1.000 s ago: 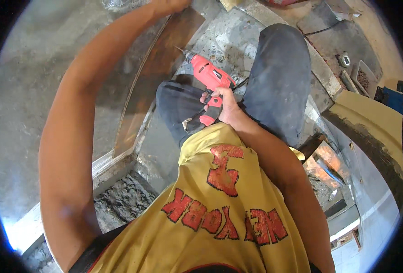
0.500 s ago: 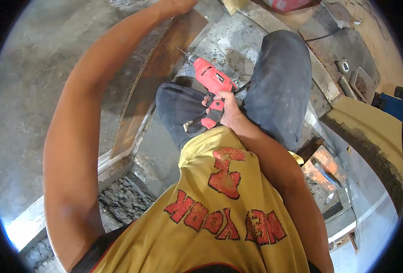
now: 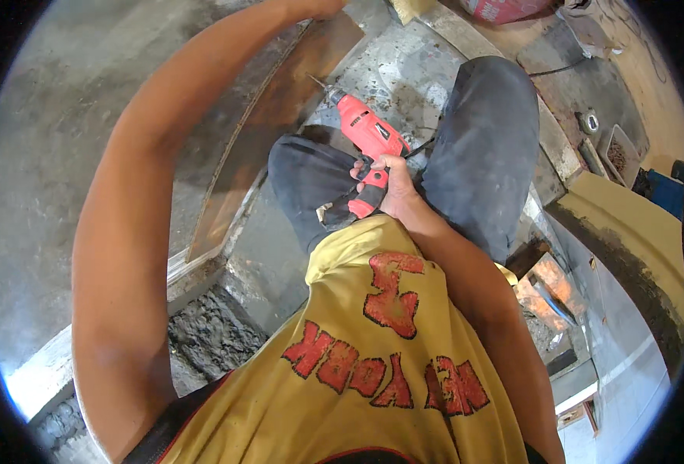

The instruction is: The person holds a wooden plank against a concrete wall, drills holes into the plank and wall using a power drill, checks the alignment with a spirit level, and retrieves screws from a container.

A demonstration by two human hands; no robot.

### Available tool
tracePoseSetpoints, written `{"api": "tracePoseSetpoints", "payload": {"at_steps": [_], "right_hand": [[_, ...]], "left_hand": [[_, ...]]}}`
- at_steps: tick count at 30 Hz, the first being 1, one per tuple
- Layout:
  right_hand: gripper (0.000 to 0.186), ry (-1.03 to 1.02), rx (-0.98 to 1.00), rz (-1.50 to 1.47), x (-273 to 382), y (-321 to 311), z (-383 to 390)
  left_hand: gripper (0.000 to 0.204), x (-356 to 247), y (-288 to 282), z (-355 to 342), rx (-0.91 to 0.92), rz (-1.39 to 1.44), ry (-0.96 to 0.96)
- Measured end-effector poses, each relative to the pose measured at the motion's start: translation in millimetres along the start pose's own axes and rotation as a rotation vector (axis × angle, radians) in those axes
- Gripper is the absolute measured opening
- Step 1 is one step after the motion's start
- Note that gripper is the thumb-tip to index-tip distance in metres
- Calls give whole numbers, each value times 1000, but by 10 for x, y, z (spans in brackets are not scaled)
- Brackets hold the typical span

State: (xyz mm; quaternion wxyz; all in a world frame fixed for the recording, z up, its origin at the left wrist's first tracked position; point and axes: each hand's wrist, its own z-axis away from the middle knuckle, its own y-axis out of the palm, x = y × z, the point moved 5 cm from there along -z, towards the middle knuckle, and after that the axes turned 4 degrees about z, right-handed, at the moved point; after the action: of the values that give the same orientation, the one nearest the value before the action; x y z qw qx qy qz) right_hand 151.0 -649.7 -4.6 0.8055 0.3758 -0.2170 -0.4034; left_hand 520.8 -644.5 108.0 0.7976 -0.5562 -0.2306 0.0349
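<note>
My right hand is wrapped round the handle of a red electric drill held between my knees. The drill's thin bit points up and left, over a long brown board. A dark cord runs from the drill past my right knee. My left arm stretches far forward along the left side. At the top edge, near the far end of the board, my left hand shows only in part, its fingers cut off by the picture's rim.
A tray of small brown pieces and a round gauge-like item lie at the right. Nearer is a clear packet with a blue-handled tool. Rough wet-looking cement lies at the lower left. A red sack stands at the back.
The whole view has shifted slightly, with the drill and knees a little further right in the picture. My left hand sits a little higher and further right. My right hand keeps its grip.
</note>
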Motion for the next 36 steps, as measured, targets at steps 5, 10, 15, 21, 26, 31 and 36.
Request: {"api": "tracePoseSetpoints", "payload": {"at_steps": [5, 10, 15, 21, 26, 31, 36], "right_hand": [[42, -17, -20, 6, 23, -5, 40], [39, 17, -68, 0, -20, 33, 17], [32, -17, -129, 31, 41, 26, 89], [30, -44, -112, 86, -6, 111, -4], [32, 7, -115, -6, 80, -163, 36], [33, 95, 9, -69, -88, -23, -81], [33, 86, -74, -20, -58, 66, 23]], "left_hand": [[11, -29, 72, -23, 10, -3, 31], [11, 44, 128, 65, -224, 4, 67], [12, -44, 146, 38, -241, 64, 119], [15, 168, 159, 245, -179, 48, 28], [29, -489, -778, 420, -212, 793, -430], [25, -1378, 110, 1891, -785, 1542, -1142], [37, -2819, 859, 2155, -544, 2599, -1055]]}}
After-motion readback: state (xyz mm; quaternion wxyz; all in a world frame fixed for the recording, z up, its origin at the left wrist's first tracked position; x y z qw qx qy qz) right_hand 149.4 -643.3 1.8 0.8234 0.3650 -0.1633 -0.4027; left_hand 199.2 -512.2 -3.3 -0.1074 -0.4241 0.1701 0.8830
